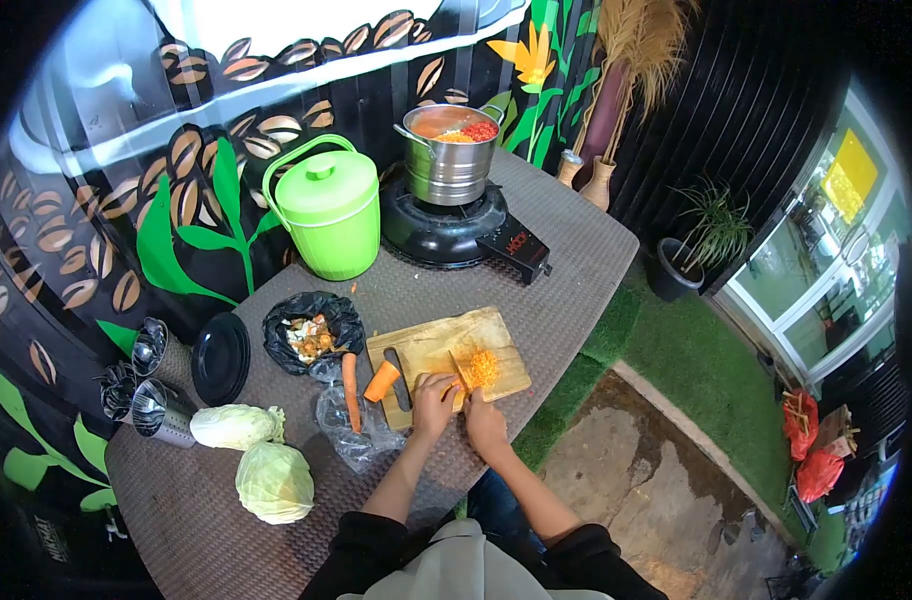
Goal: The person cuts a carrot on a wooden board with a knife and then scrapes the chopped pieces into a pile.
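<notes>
On the wooden cutting board (431,340), my left hand (435,402) presses its bent fingers onto a piece of carrot (459,383). Just to its right, my right hand (486,424) is closed around a knife, its handle hidden in the fist and its thin blade (457,366) pointing away from me against the carrot. A small heap of finely cut carrot (482,369) lies right of the blade. One thick carrot chunk (383,381) rests near the board's handle slot. Beside the board, a long carrot (351,392) lies on a clear plastic bag (368,442).
A black bag of peelings (313,335) sits left of the board. Two cabbages (275,484) and metal utensil holders (163,412) stand farther left, with black plates (221,358). Behind are a green lidded bucket (328,215) and a pot (450,165) on a portable stove (446,228).
</notes>
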A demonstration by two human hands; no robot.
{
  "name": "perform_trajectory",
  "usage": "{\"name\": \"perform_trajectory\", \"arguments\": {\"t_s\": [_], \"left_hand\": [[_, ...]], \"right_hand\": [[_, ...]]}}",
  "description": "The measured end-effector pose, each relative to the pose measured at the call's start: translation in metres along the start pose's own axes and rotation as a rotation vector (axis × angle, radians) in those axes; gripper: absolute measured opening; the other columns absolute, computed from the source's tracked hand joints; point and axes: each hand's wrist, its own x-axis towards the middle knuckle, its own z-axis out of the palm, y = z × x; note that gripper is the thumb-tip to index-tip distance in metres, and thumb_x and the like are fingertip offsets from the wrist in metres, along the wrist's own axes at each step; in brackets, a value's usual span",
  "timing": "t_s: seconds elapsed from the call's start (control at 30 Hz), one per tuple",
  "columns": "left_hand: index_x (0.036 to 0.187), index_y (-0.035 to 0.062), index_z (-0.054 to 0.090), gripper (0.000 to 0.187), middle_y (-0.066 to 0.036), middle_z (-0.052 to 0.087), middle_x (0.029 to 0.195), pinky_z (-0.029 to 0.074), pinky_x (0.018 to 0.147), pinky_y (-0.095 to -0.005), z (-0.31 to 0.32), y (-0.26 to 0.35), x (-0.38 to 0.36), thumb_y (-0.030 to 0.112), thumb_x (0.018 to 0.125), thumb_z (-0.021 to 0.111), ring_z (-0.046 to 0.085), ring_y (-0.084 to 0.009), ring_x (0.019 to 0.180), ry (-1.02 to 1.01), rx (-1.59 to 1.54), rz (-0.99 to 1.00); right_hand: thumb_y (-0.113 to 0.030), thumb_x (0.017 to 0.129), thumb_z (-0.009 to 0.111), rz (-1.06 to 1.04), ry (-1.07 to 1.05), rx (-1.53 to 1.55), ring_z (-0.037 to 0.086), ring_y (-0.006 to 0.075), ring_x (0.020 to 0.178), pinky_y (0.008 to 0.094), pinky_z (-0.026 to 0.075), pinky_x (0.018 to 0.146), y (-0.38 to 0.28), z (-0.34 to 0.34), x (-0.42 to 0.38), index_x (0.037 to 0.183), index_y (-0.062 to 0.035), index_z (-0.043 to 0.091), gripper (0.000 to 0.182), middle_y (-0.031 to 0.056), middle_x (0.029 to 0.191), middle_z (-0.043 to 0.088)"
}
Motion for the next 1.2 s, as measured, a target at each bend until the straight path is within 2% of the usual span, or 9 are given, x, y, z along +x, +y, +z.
{"name": "perform_trajectory", "arguments": {"t_s": [0.17,0.3,0.37,0.5,0.7,0.8,0.9,1.1,1.2], "left_hand": [[0.095,0.0017,0.072,0.019,-0.01,0.068,0.098,0.046,0.085,-0.036,-0.001,0.002,-0.001,0.01,0.077,0.072,0.057,-0.0284,0.094,0.008,-0.025,-0.003],[0.096,0.0001,0.071,0.02,-0.011,0.067,0.099,0.046,0.086,-0.036,-0.001,0.0,-0.001,0.01,0.079,0.069,0.056,-0.0285,0.096,-0.009,-0.035,-0.009],[0.096,-0.0001,0.071,0.02,-0.011,0.067,0.099,0.046,0.086,-0.0359,0.001,-0.004,0.0,0.009,0.079,0.07,0.056,-0.0285,0.096,0.0,-0.027,-0.002],[0.095,0.0017,0.072,0.019,-0.01,0.069,0.098,0.047,0.084,-0.0352,0.0,-0.001,0.0,0.008,0.077,0.072,0.058,-0.028,0.093,0.018,-0.017,0.013],[0.096,-0.0012,0.071,0.02,-0.012,0.068,0.099,0.046,0.085,-0.0361,0.0,-0.004,-0.001,0.009,0.078,0.07,0.056,-0.0289,0.095,-0.004,-0.067,0.002],[0.095,-0.002,0.071,0.02,-0.012,0.069,0.099,0.047,0.084,-0.0362,0.001,-0.004,-0.001,0.009,0.078,0.07,0.057,-0.0289,0.095,0.007,-0.066,-0.02],[0.095,-0.0022,0.071,0.02,-0.013,0.069,0.099,0.048,0.084,-0.0364,-0.001,-0.004,-0.001,0.008,0.078,0.07,0.058,-0.0289,0.094,-0.004,-0.065,-0.008],[0.097,-0.0022,0.071,0.021,-0.013,0.069,0.1,0.048,0.084,-0.0366,-0.001,-0.007,-0.002,0.007,0.077,0.07,0.058,-0.0287,0.095,-0.017,-0.092,-0.005],[0.096,-0.0026,0.071,0.021,-0.013,0.069,0.1,0.048,0.084,-0.0365,0.0,-0.008,-0.001,0.006,0.077,0.07,0.059,-0.0286,0.094,-0.022,-0.081,-0.022]], "right_hand": [[-0.025,0.095,0.044,-0.073,-0.02,-0.013,0.065,0.0442,0.077,0.0522,0.052,0.067,0.017,0.012,0.024,0.105,0.0012,0.046,0.027,0.0284,0.078,0.064],[-0.024,0.095,0.044,-0.124,-0.013,-0.028,0.066,0.0432,0.075,0.0511,0.053,0.066,0.013,0.005,0.009,0.103,0.001,0.046,0.027,0.0276,0.077,0.064],[-0.022,0.094,0.044,0.02,0.001,-0.019,0.066,0.0424,0.077,0.0503,0.053,0.066,0.004,0.008,-0.002,0.101,0.0014,0.048,0.024,0.0286,0.08,0.064],[-0.023,0.095,0.043,0.015,-0.002,-0.01,0.066,0.0431,0.078,0.0514,0.053,0.067,0.007,0.017,0.014,0.1,0.0012,0.048,0.025,0.0296,0.081,0.064],[-0.023,0.096,0.042,-0.123,-0.082,-0.038,0.065,0.0445,0.078,0.0511,0.052,0.068,0.004,-0.008,0.015,0.102,0.0007,0.045,0.025,0.0292,0.079,0.064],[-0.028,0.096,0.045,0.021,-0.016,0.026,0.063,0.0468,0.08,0.0538,0.05,0.07,-0.001,0.005,0.003,0.1,0.0014,0.046,0.03,0.03,0.083,0.063],[-0.023,0.095,0.043,-0.011,0.003,0.031,0.065,0.0456,0.079,0.053,0.051,0.071,0.003,0.012,0.01,0.101,0.0016,0.046,0.025,0.03,0.082,0.064],[-0.018,0.095,0.041,-0.11,-0.111,-0.065,0.065,0.0444,0.079,0.0513,0.052,0.069,0.008,0.0,0.015,0.102,0.0015,0.044,0.021,0.0299,0.081,0.064],[-0.019,0.095,0.043,0.01,-0.001,-0.037,0.065,0.0439,0.08,0.0511,0.052,0.07,-0.001,0.011,0.004,0.101,0.0023,0.046,0.022,0.0299,0.082,0.064]]}}
